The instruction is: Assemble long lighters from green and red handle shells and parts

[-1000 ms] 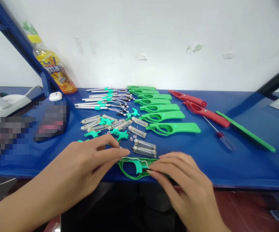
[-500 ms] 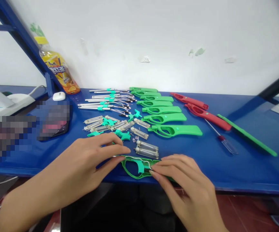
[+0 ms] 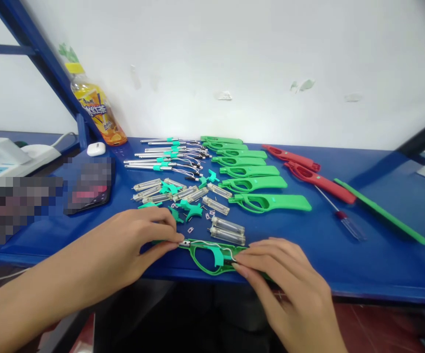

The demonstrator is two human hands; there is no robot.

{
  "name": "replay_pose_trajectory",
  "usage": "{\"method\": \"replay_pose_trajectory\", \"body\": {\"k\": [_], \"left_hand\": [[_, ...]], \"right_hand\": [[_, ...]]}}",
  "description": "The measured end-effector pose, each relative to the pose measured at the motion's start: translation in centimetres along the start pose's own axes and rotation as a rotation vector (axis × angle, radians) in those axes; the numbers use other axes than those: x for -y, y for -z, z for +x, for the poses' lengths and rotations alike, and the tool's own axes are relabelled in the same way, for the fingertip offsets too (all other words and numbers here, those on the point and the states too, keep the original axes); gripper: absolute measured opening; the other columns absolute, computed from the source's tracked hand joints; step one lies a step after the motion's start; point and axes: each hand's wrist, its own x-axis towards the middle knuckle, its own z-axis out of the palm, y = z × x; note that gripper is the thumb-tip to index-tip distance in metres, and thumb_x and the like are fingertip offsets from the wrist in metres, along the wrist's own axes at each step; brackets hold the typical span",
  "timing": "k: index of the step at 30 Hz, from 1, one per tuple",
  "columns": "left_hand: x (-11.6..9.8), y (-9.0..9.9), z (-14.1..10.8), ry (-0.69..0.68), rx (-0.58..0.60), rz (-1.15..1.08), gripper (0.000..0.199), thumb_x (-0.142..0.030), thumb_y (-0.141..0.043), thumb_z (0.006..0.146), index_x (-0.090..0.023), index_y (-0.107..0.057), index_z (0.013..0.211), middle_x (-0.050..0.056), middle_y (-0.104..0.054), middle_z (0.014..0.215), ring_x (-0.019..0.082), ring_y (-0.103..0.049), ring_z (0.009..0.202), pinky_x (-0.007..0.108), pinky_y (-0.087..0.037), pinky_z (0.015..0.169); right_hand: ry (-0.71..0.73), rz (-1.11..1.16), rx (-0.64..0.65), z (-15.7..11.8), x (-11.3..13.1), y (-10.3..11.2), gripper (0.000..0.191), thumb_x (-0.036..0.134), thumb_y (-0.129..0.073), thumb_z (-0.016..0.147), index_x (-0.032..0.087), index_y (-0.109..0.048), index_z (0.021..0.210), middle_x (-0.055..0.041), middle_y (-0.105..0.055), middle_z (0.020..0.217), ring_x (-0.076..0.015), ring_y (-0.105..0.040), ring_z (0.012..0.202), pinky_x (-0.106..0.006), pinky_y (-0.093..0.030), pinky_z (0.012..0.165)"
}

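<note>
An open green lighter shell (image 3: 200,268) lies at the table's front edge, its inside facing up. My left hand (image 3: 144,238) pinches a metal tube (image 3: 186,243) at the shell's narrow left end; the fingers hide most of the tube. From the tube a white wire (image 3: 212,243) runs along the shell toward my right hand (image 3: 286,279). A turquoise trigger (image 3: 217,256) sits in the shell, beside a black part next to my right fingertips. My right hand is closed around the handle end, thumb and fingers at the black part, and covers most of that end.
Behind the shell lie clear fuel tanks (image 3: 227,225), loose turquoise triggers (image 3: 193,209) and wired metal tubes (image 3: 153,166). Several green shells (image 3: 287,202) stand in a row, with red shells (image 3: 330,188) and a screwdriver (image 3: 348,226) farther right. A drink bottle (image 3: 100,113) leans at the back left.
My left fingers have shifted slightly left, and the metal tube's end now shows at the shell's narrow part. My right hand stays at the handle. The whole view has shifted slightly.
</note>
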Motion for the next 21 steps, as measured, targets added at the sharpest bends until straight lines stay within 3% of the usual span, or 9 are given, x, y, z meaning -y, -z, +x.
{"method": "replay_pose_trajectory", "body": {"k": [13,21], "left_hand": [[0.16,-0.36,-0.62,0.009,0.014,-0.046,0.026,-0.020,-0.060,0.109,-0.032,-0.083,0.107,-0.001,-0.073,0.112,0.014,-0.071,0.094,0.023,-0.050,0.085],[-0.10,-0.68,-0.51,0.016,0.013,-0.052,0.025,-0.021,-0.059,0.110,-0.029,-0.082,0.104,0.000,-0.072,0.106,0.015,-0.069,0.090,0.026,-0.047,0.081]], "right_hand": [[0.106,-0.113,0.087,0.09,-0.25,0.13,0.006,0.016,-0.072,0.104,0.021,-0.069,0.103,-0.0027,-0.073,0.102,-0.0204,-0.066,0.097,-0.039,-0.044,0.098],[0.171,-0.190,0.122,-0.04,-0.65,0.21,0.009,0.011,-0.071,0.103,0.020,-0.069,0.105,-0.0037,-0.072,0.104,-0.0199,-0.065,0.099,-0.039,-0.045,0.101]]}}
